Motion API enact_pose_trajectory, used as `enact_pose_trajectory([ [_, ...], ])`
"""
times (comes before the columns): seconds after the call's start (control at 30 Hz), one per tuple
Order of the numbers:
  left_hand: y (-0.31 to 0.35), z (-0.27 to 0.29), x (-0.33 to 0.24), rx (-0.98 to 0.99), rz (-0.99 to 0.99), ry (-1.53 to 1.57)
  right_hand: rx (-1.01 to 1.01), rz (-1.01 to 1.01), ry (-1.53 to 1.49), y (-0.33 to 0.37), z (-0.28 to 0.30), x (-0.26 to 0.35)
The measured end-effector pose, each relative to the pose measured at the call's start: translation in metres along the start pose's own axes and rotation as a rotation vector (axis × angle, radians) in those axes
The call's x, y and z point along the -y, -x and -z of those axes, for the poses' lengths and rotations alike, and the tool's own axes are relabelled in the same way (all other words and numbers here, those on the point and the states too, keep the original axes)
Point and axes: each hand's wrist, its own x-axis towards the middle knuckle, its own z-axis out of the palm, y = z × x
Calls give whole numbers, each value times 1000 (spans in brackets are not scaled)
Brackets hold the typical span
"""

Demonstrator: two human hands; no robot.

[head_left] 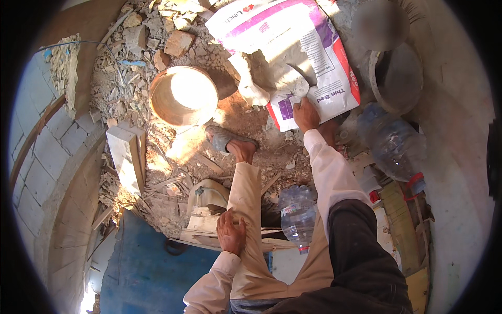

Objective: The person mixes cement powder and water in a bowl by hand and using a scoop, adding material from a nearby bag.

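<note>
My right hand is closed at the near end of a grey, round-tipped trowel, whose handle is hidden in the fingers. The blade lies over a white, purple and red paper sack that rests on the ground ahead of me. A torn, crumpled flap of the sack stands up beside the blade. What is inside the sack is hidden. My left hand rests on my trouser leg near the knee, fingers stretched out and holding nothing. To the left of the sack stands a round bucket, brightly sunlit inside.
Broken bricks and rubble pile up at the far left, with an upright wooden block nearer. A round basin leans at the right. Clear plastic bottles lie below it, another bottle between my legs. A blue board lies at lower left.
</note>
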Motion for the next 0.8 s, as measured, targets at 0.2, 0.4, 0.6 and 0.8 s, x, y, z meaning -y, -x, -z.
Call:
enact_pose_trajectory([
  [0.2,-2,-3,-2,17,20,8,85,34,-91,-2,-9,35],
  [0.4,-1,-5,4,17,27,-9,179,240,-170,-20,-34,66],
  [0.6,0,-5,1,0,23,-15,-200,822,157,-42,-78,44],
  [0.8,-2,-5,1,19,20,20,-237,991,178,-55,-88,25],
])
